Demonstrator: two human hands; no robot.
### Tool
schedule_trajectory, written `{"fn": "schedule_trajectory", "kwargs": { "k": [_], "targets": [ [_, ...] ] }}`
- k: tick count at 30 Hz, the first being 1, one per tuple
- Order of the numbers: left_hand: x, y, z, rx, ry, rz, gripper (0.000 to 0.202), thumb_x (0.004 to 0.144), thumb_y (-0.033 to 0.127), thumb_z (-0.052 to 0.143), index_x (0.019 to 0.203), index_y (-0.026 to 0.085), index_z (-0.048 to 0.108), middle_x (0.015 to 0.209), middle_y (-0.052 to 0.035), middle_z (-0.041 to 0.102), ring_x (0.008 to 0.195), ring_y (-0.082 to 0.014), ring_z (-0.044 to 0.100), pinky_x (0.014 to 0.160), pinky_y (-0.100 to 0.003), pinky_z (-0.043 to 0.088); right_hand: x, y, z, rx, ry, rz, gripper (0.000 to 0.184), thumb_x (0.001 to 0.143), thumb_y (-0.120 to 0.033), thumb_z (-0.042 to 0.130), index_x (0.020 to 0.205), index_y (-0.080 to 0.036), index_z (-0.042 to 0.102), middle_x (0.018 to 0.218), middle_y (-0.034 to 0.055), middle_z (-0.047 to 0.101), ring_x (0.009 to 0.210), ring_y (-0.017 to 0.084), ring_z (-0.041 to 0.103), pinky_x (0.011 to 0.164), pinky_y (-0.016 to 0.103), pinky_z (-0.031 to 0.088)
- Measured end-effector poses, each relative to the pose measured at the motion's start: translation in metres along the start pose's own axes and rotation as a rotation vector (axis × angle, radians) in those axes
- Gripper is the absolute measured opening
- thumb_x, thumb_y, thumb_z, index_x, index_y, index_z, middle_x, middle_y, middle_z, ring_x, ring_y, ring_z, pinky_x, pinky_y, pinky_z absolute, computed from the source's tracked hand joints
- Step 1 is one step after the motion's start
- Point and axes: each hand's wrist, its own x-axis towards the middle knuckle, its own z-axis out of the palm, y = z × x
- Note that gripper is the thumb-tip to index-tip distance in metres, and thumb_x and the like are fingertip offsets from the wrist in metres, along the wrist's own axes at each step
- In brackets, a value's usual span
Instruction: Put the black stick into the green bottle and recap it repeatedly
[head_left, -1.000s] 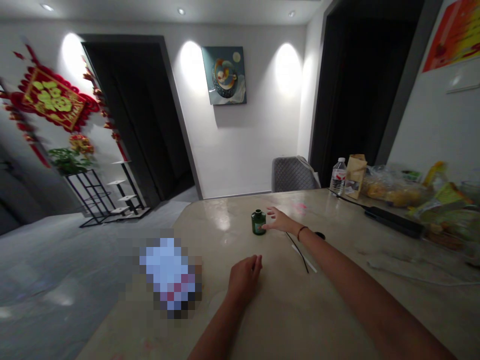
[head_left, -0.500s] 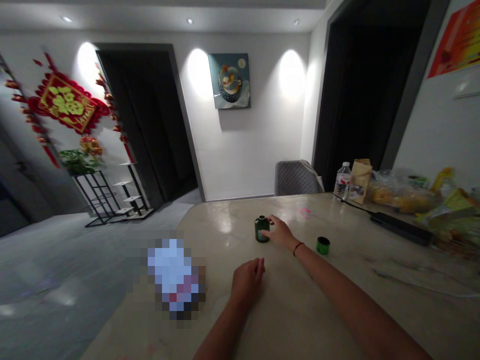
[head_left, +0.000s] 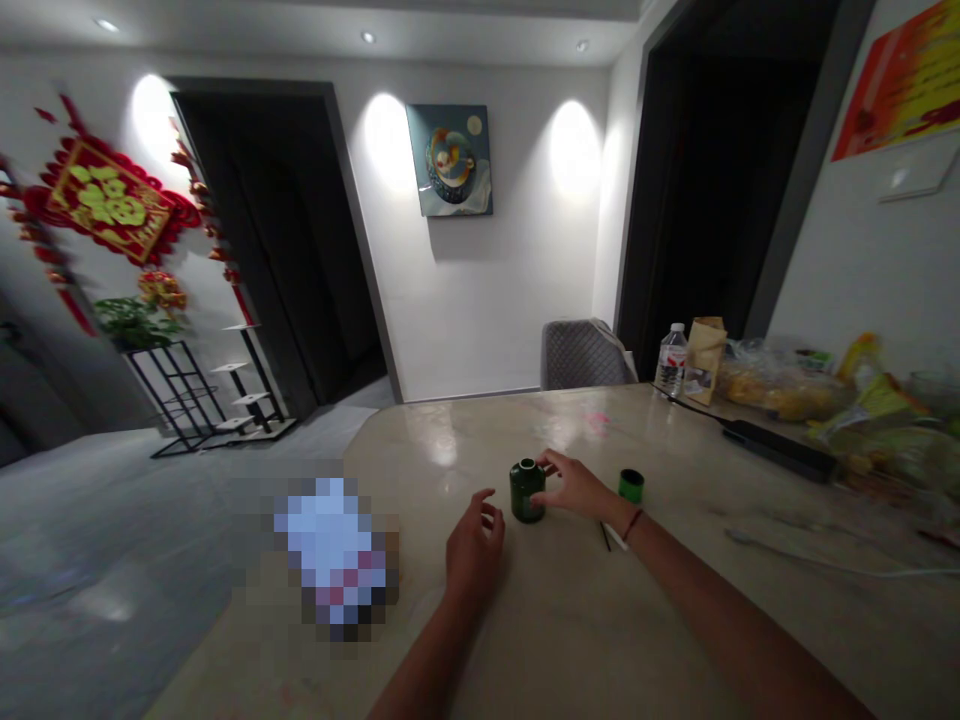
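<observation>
Far table edge [head_left: 465, 403] sits well beyond the bottle [head_left: 523, 490] right fingers [head_left: 552, 498] apparently grip; left fingers [head_left: 484, 496] half-open.

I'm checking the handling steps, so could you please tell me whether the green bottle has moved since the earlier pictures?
Yes: the green bottle is now farther from the table's far edge, so it has moved toward the camera wearer.

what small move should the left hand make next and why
Probably ease the left hand rightward to steady the green bottle: the right hand holds it from the right only, the left hand sits just apart from its other side, and the bottle is uncapped.
</observation>
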Motion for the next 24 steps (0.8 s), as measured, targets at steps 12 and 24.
{"fn": "schedule_trajectory", "kwargs": {
  "k": [12,24],
  "targets": [
    [0.002,-0.002,0.001,-0.009,0.011,0.0,0.027,0.08,0.031,0.04,0.103,0.022,0.052,0.08,-0.0001,0.062,0.069,-0.0126,0.058,0.063,-0.024,0.042,-0.015,0.006,-0.04,0.15,-0.17,0.035,0.056,0.062,-0.036,0.07,0.112,-0.017,0.053,0.108,0.0105,0.059,0.098,0.019,0.056,0.084,0.034,0.044],
    [-0.001,-0.004,0.005,0.118,0.004,0.269,0.049,0.083,0.024,0.039,0.131,0.028,0.031,0.12,-0.0041,0.051,0.104,-0.0156,0.053,0.087,-0.031,0.043,-0.036,0.06,-0.087,-0.659,-0.129,0.407,0.022,0.062,-0.014,0.059,0.083,-0.018,0.063,0.093,0.0115,0.065,0.085,0.025,0.06,0.068,0.031,0.041]
  ]
}}
